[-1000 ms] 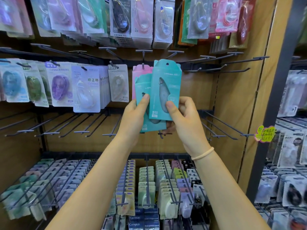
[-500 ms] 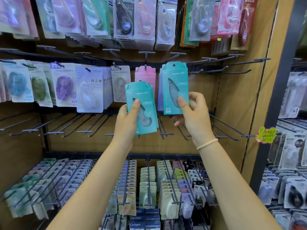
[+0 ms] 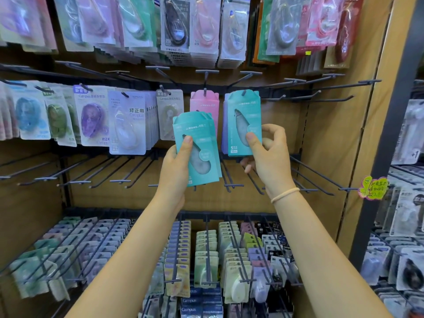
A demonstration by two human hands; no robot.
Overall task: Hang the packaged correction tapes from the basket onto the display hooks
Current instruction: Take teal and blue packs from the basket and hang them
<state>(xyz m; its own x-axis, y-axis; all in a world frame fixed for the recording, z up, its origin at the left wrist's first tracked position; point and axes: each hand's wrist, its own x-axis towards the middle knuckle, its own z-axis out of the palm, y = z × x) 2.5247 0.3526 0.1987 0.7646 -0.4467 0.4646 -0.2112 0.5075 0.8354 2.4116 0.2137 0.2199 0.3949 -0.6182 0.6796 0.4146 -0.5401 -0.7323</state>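
I face a wooden display wall [image 3: 332,138] fitted with rows of dark metal hooks, most of them loaded with packaged correction tapes. Half a second ago my right hand [image 3: 268,154] was raising a single teal pack toward the middle row; that teal pack [image 3: 244,120] now hangs with its top slot on the hook [image 3: 243,92], in front of other packs already there and just beside the pink packs [image 3: 204,102]. My right thumb and fingers still pinch its lower right corner, so release is not yet complete. My left hand [image 3: 176,166] grips the remaining teal stack [image 3: 197,148], thumb pressed across the front face, fingers curled behind; the stack has moved slightly clear of the hook and sits lower and to the left of it. The basket is not in view. In my judgement, one pack is effectively placed, and the next step is to let go and draw another pack from the stack.
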